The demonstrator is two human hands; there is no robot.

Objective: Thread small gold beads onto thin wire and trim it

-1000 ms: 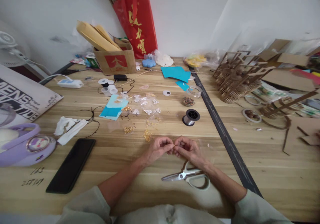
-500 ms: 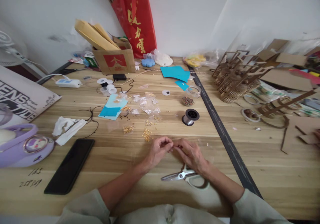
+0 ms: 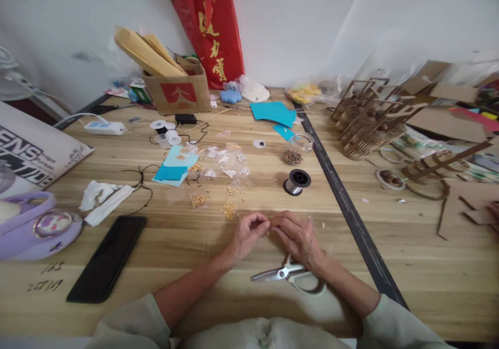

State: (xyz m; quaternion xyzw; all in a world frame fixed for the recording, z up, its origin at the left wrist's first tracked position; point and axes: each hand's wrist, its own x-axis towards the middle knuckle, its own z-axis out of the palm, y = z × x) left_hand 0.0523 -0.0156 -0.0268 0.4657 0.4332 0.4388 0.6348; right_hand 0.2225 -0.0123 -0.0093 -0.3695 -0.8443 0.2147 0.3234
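Observation:
My left hand (image 3: 251, 233) and my right hand (image 3: 294, 236) meet at the fingertips above the table's front middle. Both are closed in a pinch, and whatever lies between the fingers is too small to make out. Under my right wrist rest scissors (image 3: 281, 273) with pale handles, blades pointing left. Small gold beads (image 3: 228, 210) lie in a loose heap just beyond my left hand, with more gold beads in a clear bag (image 3: 198, 201) to the left. A black spool of thin clear line (image 3: 297, 182) stands beyond my right hand.
A black phone (image 3: 107, 259) and a purple case (image 3: 42, 227) lie at left. Farther back are blue sheets (image 3: 175, 166), bags of silvery pieces (image 3: 228, 161) and a dish of brown beads (image 3: 292, 157). Wooden baskets (image 3: 362, 120) stand right of a dark strip (image 3: 343, 203).
Both hands hold nearly the same pinch at the same place. The view has shifted very slightly; nothing else has visibly moved.

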